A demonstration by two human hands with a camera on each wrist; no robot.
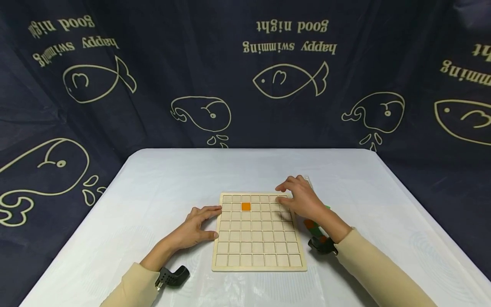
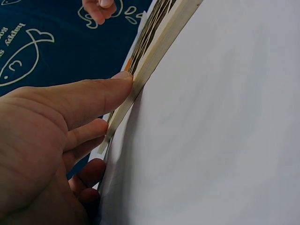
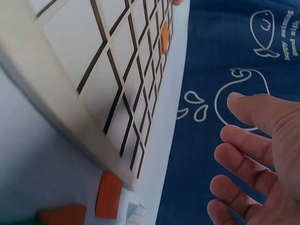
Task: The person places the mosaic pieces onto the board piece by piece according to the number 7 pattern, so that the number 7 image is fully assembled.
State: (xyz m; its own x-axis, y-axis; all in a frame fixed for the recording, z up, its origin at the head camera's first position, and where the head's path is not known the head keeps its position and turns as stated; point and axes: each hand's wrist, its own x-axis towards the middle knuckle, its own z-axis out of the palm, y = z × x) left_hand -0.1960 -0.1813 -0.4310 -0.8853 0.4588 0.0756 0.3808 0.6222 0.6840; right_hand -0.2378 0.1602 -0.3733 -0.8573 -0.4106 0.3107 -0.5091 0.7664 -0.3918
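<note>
A pale wooden grid board [image 1: 259, 268] lies flat on the table, with one orange square tile [image 1: 246, 207] in its second row from the far side. My left hand [image 1: 193, 229] rests at the board's left edge, thumb and fingertips against the side; the left wrist view has the thumb [image 2: 101, 96] on the wooden rim. Over the board's far right corner hovers my right hand [image 1: 301, 198]. Its fingers are loosely bent and spread from the thumb, and the right wrist view shows nothing between them.
Right of the board, orange pieces [image 3: 108, 196] and green ones lie on the white table [image 1: 172, 175], partly covered by my right forearm. A small whitish patterned thing [image 1: 309, 182] shows behind my right hand. A dark curtain [image 1: 153, 42] with fish and whale drawings hangs behind.
</note>
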